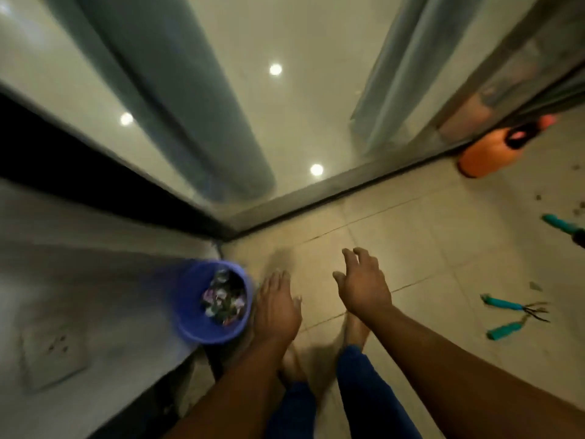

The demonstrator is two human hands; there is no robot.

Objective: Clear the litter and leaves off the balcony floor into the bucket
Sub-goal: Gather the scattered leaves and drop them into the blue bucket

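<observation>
A blue bucket (190, 312) stands on the tiled balcony floor (427, 248) by the wall corner, holding crumpled wrappers and litter (223, 301). My left hand (275, 307) hovers just right of the bucket's rim, fingers relaxed and empty. My right hand (364, 282) is held out over the floor further right, fingers spread, holding nothing. Small dark bits of leaf debris (569, 198) lie scattered at the far right. The whole view is blurred by motion.
An orange spray bottle (487, 153) lies by the glass door track. Teal-handled garden tools (509, 307) and another teal handle (563, 224) lie on the tiles at right. A white wall with a socket (53, 350) is at left. My bare feet are below the hands.
</observation>
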